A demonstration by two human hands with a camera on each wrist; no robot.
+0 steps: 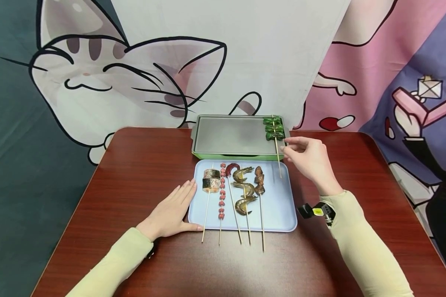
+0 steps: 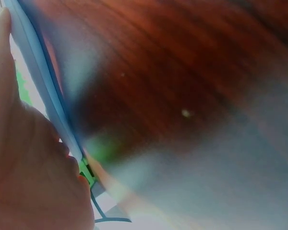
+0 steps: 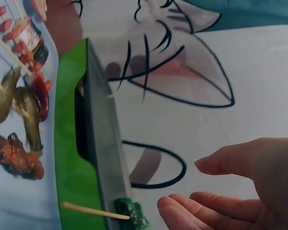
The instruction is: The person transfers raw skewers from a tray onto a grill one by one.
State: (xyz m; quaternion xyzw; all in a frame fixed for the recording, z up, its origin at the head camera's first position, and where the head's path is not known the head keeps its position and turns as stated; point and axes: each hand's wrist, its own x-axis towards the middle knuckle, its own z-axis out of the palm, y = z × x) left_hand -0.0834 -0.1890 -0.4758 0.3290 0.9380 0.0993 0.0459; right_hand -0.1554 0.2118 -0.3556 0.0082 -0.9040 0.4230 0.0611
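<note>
Overhanging the griddle [image 1: 226,136], one green skewer [image 1: 274,128] is risking tipping if right hand [image 1: 308,161], fingers parted, empty, brushes it; left hand [image 1: 171,211], fingers straight.

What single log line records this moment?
left hand: touching light-blue rectangular tray; right hand: holding nothing; glossy green wooden-stick skewer: on grey-topped green griddle
</note>
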